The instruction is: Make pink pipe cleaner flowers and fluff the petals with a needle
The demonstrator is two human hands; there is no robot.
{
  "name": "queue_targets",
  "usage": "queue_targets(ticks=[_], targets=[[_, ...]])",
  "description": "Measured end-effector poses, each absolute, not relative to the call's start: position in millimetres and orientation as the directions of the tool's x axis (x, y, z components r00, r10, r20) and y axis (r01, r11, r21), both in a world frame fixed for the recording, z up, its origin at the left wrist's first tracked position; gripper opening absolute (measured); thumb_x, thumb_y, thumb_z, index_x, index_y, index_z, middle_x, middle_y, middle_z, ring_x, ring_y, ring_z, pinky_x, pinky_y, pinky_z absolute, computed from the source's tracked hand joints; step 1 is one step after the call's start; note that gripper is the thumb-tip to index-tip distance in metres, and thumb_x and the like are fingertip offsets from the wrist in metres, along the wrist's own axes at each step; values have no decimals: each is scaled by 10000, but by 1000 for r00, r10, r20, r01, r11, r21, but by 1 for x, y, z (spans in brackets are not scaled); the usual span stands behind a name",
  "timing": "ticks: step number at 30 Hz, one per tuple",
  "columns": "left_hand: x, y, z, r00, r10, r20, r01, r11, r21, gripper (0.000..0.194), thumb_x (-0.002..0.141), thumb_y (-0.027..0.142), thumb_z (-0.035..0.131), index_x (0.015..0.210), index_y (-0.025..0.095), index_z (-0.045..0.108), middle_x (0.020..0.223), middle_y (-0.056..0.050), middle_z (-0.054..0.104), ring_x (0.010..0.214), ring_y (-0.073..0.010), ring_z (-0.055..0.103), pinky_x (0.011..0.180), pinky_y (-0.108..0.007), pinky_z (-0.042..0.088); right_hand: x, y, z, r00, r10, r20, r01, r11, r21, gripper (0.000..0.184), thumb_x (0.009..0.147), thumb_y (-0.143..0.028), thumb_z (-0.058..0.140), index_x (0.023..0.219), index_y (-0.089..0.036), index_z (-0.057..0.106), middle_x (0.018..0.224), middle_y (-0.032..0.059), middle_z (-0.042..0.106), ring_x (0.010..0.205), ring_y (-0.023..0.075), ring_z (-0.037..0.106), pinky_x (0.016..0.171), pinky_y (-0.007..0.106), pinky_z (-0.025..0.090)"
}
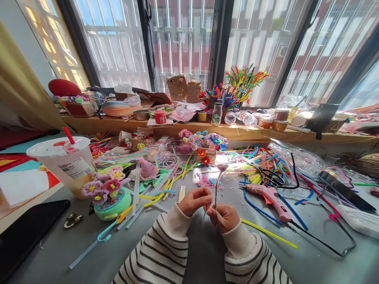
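My left hand (196, 200) is closed, its fingertips pinched on a thin fuzzy pink pipe cleaner (222, 168) with a tuft at its top. Close beside it, my right hand (224, 217) is closed around a slim dark blade-like tool (216, 197) that points upward; its exact kind is hard to make out. The two hands nearly meet, just above the grey table (204, 252). Beyond them lies a small heap of pink and blue fluff clippings (209, 181). Right of my hands rests a pink glue gun (271, 199) with its cord.
Black scissors (270, 177) lie by many coloured pipe cleaners (254, 173). At left stand a drink cup (63, 165), a pot of fuzzy flowers (112, 203) and a black phone (32, 232). A flower basket (205, 154) sits ahead, before the cluttered windowsill (189, 128).
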State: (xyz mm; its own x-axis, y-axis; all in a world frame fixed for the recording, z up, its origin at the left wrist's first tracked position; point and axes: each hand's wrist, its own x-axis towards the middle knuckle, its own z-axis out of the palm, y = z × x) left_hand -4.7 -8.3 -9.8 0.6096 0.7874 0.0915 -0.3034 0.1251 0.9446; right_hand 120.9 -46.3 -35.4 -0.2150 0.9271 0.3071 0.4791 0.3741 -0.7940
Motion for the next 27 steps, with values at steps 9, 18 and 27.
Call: queue_targets(ticks=[9, 18, 27], targets=[[-6, -8, -9, 550, 828, 110, -302, 75, 950, 231, 594, 306, 602, 559, 129, 458, 452, 50, 450, 414, -41, 382, 436, -196, 270, 118, -46, -40, -220, 928, 300, 530, 372, -762, 605, 697, -612, 242, 332, -154, 392, 334, -6, 381, 356, 71, 346, 385, 199, 265], [-5, -9, -6, 575, 811, 111, -284, 70, 956, 268, 563, 301, 626, 519, 136, 420, 418, 57, 446, 389, -41, 379, 425, -194, 269, 117, -50, -31, -222, 930, 294, 478, 367, -798, 625, 672, -651, 228, 380, -138, 435, 361, -17, 364, 378, 72, 340, 390, 199, 258], [-5, -8, -7, 567, 812, 139, -299, 45, 953, 247, 588, 288, 610, 535, 135, 423, 429, 49, 473, 391, -43, 391, 419, -190, 275, 120, -44, -39, -224, 923, 314, 494, 385, -780, 552, 702, -572, 308, 351, -155, 393, 388, -9, 405, 406, 81, 378, 440, 203, 300]])
